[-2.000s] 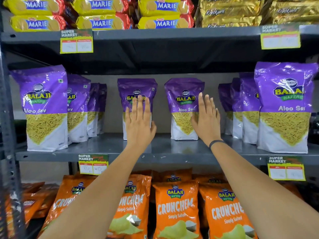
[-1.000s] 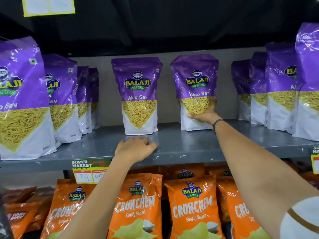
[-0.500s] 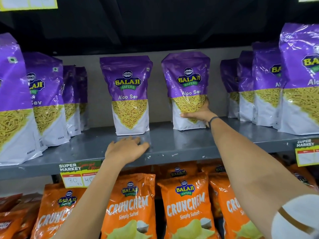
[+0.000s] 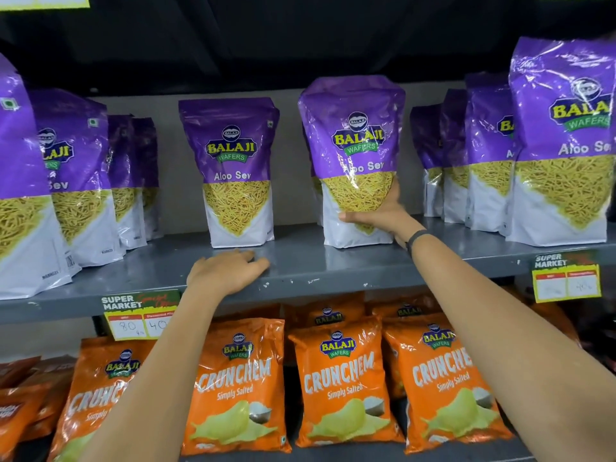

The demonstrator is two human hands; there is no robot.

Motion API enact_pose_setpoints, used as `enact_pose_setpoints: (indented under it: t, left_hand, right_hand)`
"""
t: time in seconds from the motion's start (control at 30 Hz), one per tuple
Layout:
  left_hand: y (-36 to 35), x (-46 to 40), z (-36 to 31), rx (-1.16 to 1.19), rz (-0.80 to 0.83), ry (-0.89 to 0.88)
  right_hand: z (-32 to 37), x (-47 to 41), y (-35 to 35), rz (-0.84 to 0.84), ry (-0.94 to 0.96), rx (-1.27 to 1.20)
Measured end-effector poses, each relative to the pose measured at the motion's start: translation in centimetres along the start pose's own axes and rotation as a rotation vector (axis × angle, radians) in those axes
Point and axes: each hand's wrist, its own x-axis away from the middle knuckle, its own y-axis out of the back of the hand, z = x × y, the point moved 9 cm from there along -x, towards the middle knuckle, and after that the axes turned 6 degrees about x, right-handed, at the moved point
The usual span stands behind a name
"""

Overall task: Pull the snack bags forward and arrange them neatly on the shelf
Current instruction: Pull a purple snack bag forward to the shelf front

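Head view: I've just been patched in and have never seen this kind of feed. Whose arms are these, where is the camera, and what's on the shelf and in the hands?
There is no machine here. A person wears one wide-angle camera on the head, looking forward and down, so the two bare arms reaching in from below are their own.

The grey shelf holds purple Aloo Sev bags standing upright: rows at the far left and far right, and two apart in the middle. The right hand, with a dark wristband, grips the right middle bag low on its front and side; that bag sits closer to the front edge than the left middle bag. The left hand rests flat on the shelf in front of that bag, holding nothing. Below lie orange Crunchem bags. Price tags hang on the shelf's front edge.
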Motion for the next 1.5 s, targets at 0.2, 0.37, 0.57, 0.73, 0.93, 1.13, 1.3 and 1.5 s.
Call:
enact_pose_setpoints:
  t: [0.2, 0.37, 0.57, 0.73, 0.93, 1.13, 1.3, 1.5]
  left_hand:
    - [0.3, 0.0, 0.6, -0.014, -0.061, 0.041]
    - [0.4, -0.2, 0.9, -0.014, -0.095, 0.046]
    - [0.4, -0.4, 0.9, -0.016, -0.1, 0.038]
    - [0.5, -0.4, 0.9, -0.016, -0.115, 0.051]
    - [0.3, -0.5, 1.0, -0.01, -0.102, 0.047]
    - [0.4, -0.8, 1.0, -0.02, -0.104, 0.036]
    - [0.3, -0.7, 1.1, -0.027, -0.09, 0.035]
    - [0.3, -0.6, 1.0, -0.022, -0.079, 0.017]
  right_hand:
    - [0.5, 2.7, 1.8, -0.07, 0.059, 0.097]
    - [-0.5, 3.0, 1.8, 0.172, 0.055, -0.216]
    - [-1.2, 1.9, 1.4, 0.405, 0.031, -0.35]
    - [-0.6, 2.3, 1.3, 0.403, 0.082, -0.313]
    - [-0.1, 3.9, 2.3, 0.423, 0.105, -0.251]
    - [0.2, 5.9, 3.6, 0.412, 0.118, -0.222]
    - [0.2, 6.9, 4.3, 0.399, 0.14, -0.24]
    - [0.4, 7.4, 4.8, 0.401, 0.163, -0.228]
